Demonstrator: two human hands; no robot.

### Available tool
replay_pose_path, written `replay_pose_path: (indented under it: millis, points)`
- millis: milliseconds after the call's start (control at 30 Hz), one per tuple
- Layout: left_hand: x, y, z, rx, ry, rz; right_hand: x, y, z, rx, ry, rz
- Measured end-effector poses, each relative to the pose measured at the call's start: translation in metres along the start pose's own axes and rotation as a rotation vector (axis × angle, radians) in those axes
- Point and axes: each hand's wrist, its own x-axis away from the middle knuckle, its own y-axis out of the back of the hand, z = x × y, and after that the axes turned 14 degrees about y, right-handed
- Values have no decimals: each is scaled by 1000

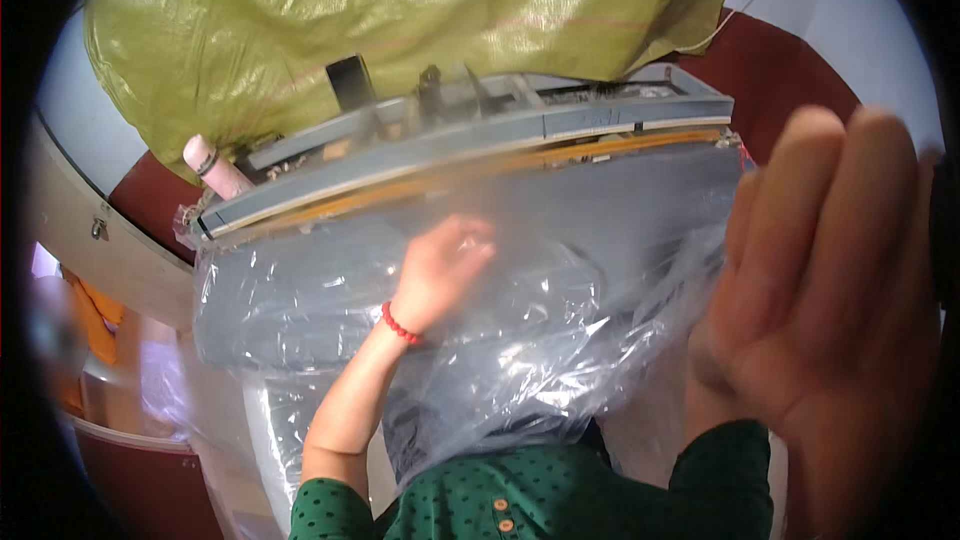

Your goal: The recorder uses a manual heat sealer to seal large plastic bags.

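Observation:
My left hand (440, 275), with a red bead bracelet (400, 324) on the wrist, is over a grey surface (640, 200) partly covered by clear plastic sheet (540, 350). Its fingers are loosely bent, thumb apart from them, and nothing shows between them; motion blurs it a little, and I cannot tell whether it touches the surface. Raised at the right, my right hand (820, 280) looms large near the camera. Its fingers point upward side by side, and no object is visible in it.
Across the far side runs a grey metal frame (470, 130) with an orange strip along its near edge. A pink bottle (220, 170) and a dark phone-like slab (349, 83) are by it. Yellow-green woven sheeting (420, 10) drapes behind. At left is a pale cabinet door (115, 225).

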Motion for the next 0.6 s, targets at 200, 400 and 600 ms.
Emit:
replay_pose_path:
  millis: [200, 400, 600]
  points:
    - [10, 10, 1, 34, 72, -39, -1, 9, 0, 10, 2, 22]
    - [13, 40, -20, -76, -47, -40, 18, 36, 21, 3, 28, 47]
    - [72, 113, -129, 524, -759, -429, 48, 174, 86, -30, 11, 76]
